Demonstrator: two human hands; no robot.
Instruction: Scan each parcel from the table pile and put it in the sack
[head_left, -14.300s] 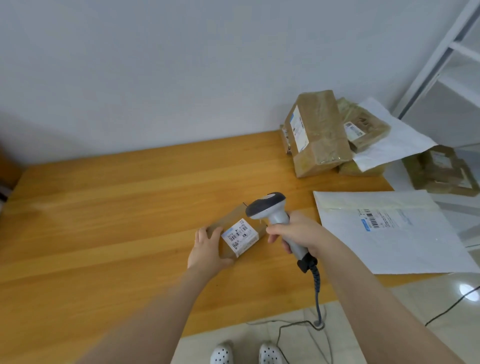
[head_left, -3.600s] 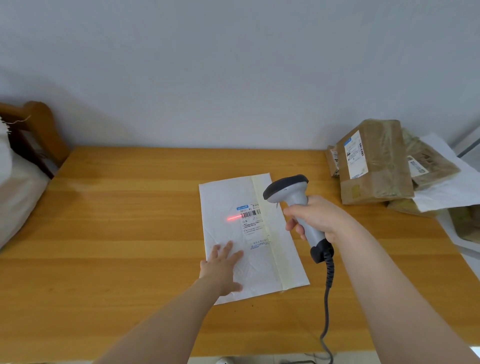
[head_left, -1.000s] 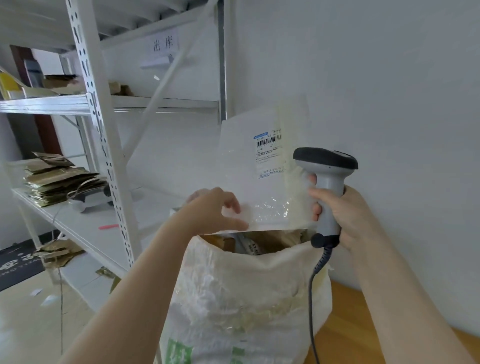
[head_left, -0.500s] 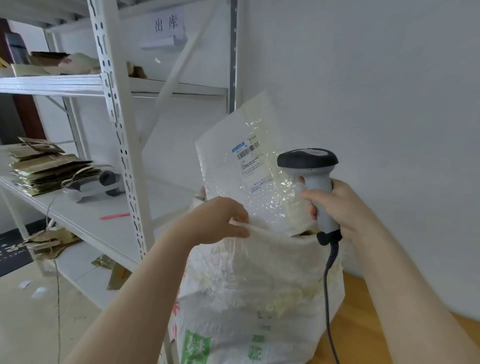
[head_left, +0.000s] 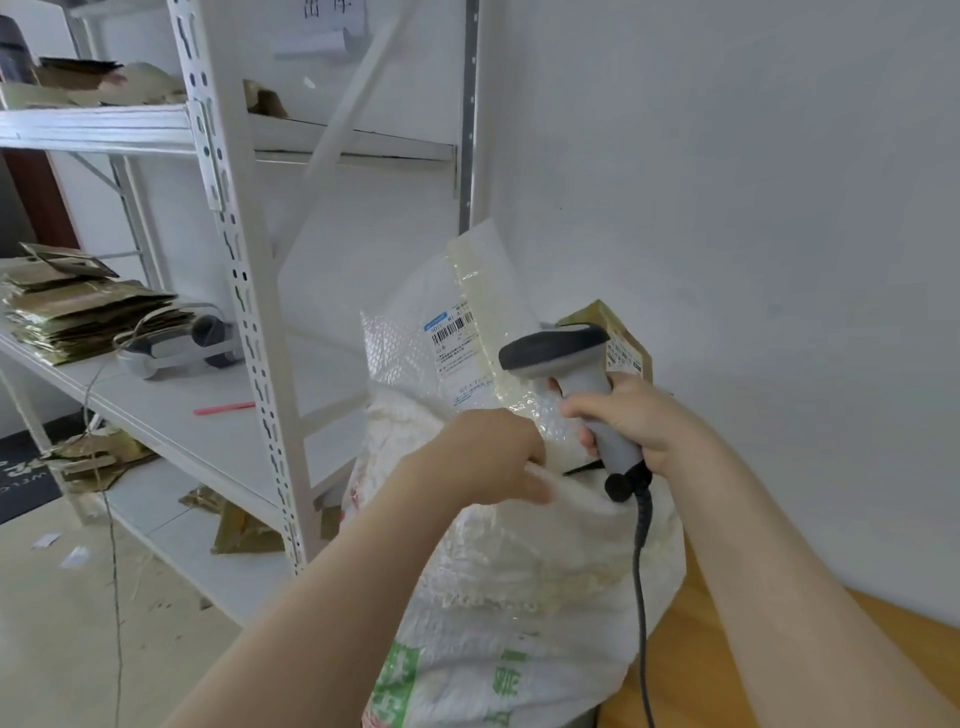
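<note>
The mailer (head_left: 410, 348) is stood upright, lower end in the sack (head_left: 519, 571) mouth, just above the left hand (head_left: 493, 457), curled on mailer or rim, which cannot be told; the scanner (head_left: 556, 348) is gripped by the right hand (head_left: 644, 421).

A white shipping label (head_left: 457, 343) on the white bubble-wrap mailer (head_left: 410, 332) in the white woven plastic sack (head_left: 545, 561) carries a blue logo strip, a black barcode and small print (too fine to read). Green characters (head_left: 400, 670) low on the sack's front are cut off. The brown cardboard box (head_left: 605, 312) behind the sack's mouth bears an illegible sticker (head_left: 626, 358). High above the sack, a white paper sign (head_left: 332, 10) shows only partial dark strokes.
</note>
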